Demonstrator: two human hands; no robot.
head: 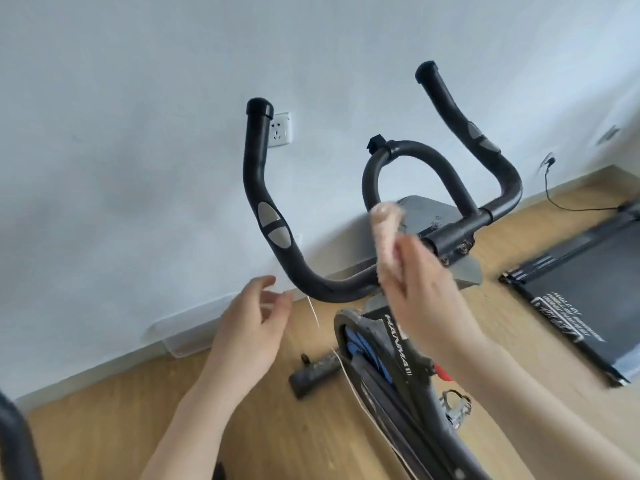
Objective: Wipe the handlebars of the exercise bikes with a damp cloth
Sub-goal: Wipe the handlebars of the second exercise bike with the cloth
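Writing: my feed only gives me "HANMA" in white down the frame of the exercise bike (398, 344). The treadmill (581, 296) on the right has white lettering too, but it's upside down and too smeared to read.
Handlebars: the handlebars (254, 168) are matte black, with two horns with capped ends, a loop in the middle, and silver sensor pads (273, 225) on the left horn. They fill the centre of the view in front of the wall.
Cloth: the cloth (386, 233) is pinkish, fuzzy and bunched into a roll, sitting at the middle of the bar by the left foot of the loop. It's probably touching, but motion blur makes that hard to call.
Right hand: my right hand (422, 289) has its fingers wrapped round the lower end of the cloth.
Left hand: my left hand (249, 320) is loose, fingers gently curved, holding nothing, just below the bar's left bend and not on it.
Room: both horns stand apart from the wall, and a wall socket (280, 129) shows behind the left one. There's bare wood floor (138, 393) to the left, and a clear plastic tray (187, 334) along the skirting. The treadmill's edge is near the bike on the right.
Down low: the bike's foot bar (315, 370) and a pedal (457, 407) are under my arms.
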